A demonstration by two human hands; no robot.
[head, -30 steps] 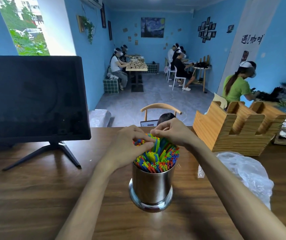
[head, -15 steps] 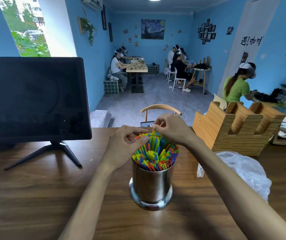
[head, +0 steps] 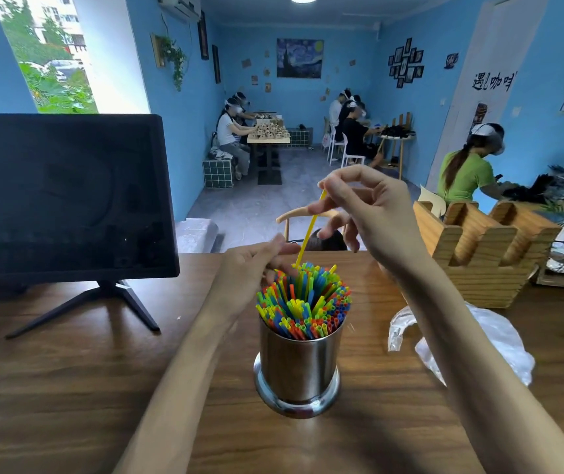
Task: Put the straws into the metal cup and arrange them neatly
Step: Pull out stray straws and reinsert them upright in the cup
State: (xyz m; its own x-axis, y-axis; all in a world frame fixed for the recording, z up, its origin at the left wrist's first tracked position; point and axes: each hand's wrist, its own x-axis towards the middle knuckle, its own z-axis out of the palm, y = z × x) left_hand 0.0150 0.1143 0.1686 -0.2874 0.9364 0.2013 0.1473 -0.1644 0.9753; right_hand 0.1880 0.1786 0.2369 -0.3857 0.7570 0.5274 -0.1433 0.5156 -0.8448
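Observation:
A shiny metal cup (head: pixel 299 367) stands on the wooden table (head: pixel 68 388), packed with several upright straws (head: pixel 306 304) in blue, green, yellow, orange and red. My right hand (head: pixel 372 213) is raised above the cup and pinches one yellow straw (head: pixel 309 234) near its top; the straw's lower end still sits among the others. My left hand (head: pixel 253 271) rests against the far left side of the bundle, its fingertips curled onto the straws' tops.
A dark monitor (head: pixel 65 196) on a stand fills the left of the table. A wooden slotted holder (head: pixel 479 254) sits at the right, and a crumpled clear plastic bag (head: pixel 475 340) lies right of the cup. Other people sit at tables farther back.
My right hand has risen well above the cup, drawing one yellow straw upward out of the bundle. My left hand has stayed at the bundle's left side.

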